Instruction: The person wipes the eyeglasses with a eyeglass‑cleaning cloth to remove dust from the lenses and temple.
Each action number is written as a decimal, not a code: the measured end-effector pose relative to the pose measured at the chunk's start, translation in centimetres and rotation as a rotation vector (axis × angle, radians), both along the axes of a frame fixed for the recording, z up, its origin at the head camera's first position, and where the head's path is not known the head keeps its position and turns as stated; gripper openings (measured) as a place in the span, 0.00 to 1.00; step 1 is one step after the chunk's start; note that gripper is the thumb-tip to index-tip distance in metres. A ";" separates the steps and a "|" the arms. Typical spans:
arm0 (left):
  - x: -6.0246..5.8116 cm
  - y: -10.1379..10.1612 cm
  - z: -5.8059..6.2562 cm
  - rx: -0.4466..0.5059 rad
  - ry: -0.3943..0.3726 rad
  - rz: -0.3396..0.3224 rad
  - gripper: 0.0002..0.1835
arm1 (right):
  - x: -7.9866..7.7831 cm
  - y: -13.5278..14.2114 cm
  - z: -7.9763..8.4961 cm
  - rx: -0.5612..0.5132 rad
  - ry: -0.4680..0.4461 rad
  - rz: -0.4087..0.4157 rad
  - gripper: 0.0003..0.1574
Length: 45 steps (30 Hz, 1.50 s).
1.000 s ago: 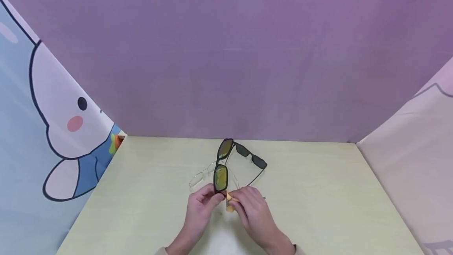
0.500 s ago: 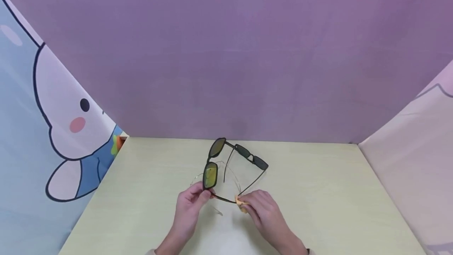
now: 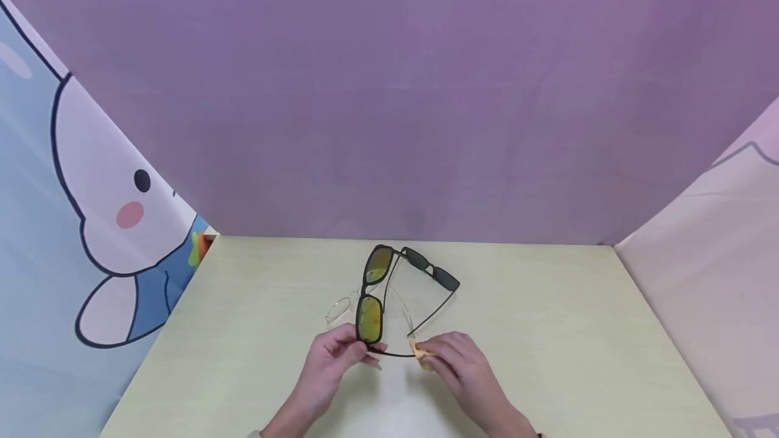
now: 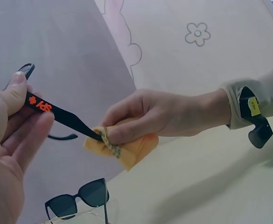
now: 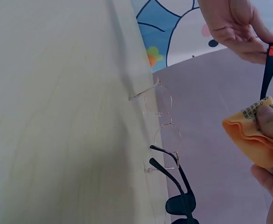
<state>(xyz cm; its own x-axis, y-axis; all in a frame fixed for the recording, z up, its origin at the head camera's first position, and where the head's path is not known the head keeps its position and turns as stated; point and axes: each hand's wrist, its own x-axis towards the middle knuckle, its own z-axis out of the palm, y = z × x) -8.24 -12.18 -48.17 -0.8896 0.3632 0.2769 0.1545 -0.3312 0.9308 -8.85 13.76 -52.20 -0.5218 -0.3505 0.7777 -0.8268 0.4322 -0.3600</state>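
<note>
My left hand (image 3: 325,367) grips a pair of black-framed sunglasses (image 3: 370,320) near the hinge, and their yellow mirrored lenses face up toward me. One temple, with orange lettering (image 4: 42,105) on its side, points across to the right. Around the end of that temple my right hand (image 3: 465,363) pinches a folded orange cloth (image 4: 141,148) with a dark printed pattern along one edge. The temple's tip is hidden inside the cloth. Both hands are raised over the table.
Beyond the hands, a second pair of dark sunglasses (image 3: 447,279) lies on the pale table (image 3: 578,343) with its temples unfolded. Thin wire-rimmed clear glasses (image 3: 339,309) lie beside it, partly covered by the held pair. A purple panel (image 3: 414,100) stands behind.
My right hand has drawn the cloth rightward along the temple, from near the hinge to its end. My left hand has shifted left, and lately the sunglasses have come slightly lower.
</note>
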 end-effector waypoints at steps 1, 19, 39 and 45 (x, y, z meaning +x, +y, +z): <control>0.0 0.0 0.0 0.002 0.004 -0.001 0.13 | 0.0 0.2 0.0 -0.017 -0.016 -0.001 0.15; 0.4 0.1 -0.1 -0.074 0.003 -0.054 0.11 | -1.5 1.3 2.0 -0.372 -0.224 -0.206 0.14; 0.5 1.3 0.1 -0.054 0.123 -0.264 0.16 | -4.1 -1.4 3.8 -0.459 -0.214 -0.182 0.24; 0.4 1.1 0.0 -0.080 0.164 -0.296 0.15 | -4.0 -1.5 4.2 -0.440 -0.227 -0.168 0.26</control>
<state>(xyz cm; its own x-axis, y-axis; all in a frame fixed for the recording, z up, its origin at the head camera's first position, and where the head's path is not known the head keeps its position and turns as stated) -7.85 -11.05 -48.17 -0.6884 0.6250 0.3681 0.2127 -0.3112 0.9262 -12.85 12.29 -48.01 -0.7156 0.0868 0.6931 -0.6390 0.3192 -0.6998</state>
